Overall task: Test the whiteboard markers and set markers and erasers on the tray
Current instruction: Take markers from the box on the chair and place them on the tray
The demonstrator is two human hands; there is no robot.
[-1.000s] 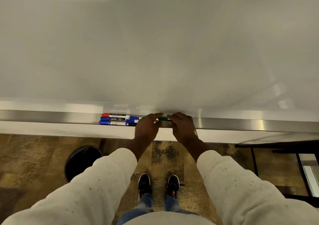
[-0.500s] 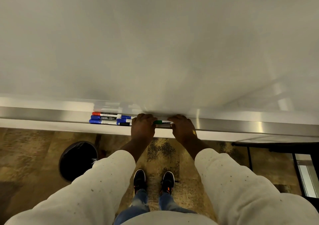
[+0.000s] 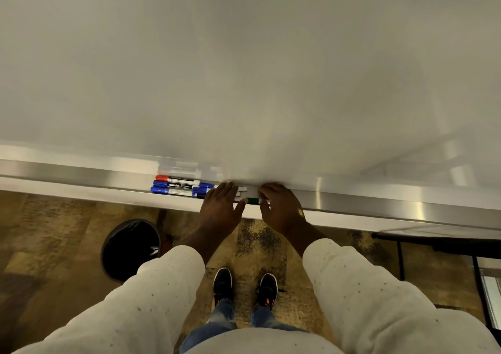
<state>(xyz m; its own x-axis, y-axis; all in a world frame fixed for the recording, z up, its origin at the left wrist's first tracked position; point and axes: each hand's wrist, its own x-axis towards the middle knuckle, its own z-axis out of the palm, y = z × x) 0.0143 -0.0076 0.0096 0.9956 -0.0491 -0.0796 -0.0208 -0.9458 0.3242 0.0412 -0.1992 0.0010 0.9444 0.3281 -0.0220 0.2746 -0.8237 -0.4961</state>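
Green marker (image 3: 253, 200) lies on the whiteboard tray (image 3: 379, 204) at frame centre, between the left hand (image 3: 221, 207) and right hand (image 3: 282, 208), fingers loosely spread, touching its ends.

Metal tray (image 3: 352, 200) along the lower edge of the whiteboard. Lying lengthwise on it, just left of the left grip (image 3: 221, 208): a red-capped marker (image 3: 177, 179) nearest the board, then two blue-capped markers (image 3: 173, 184) (image 3: 170, 190), side by side and touching. Between the left grip and the right grip (image 3: 282, 208): a green marker (image 3: 252, 200), its ends hidden under the fingers.
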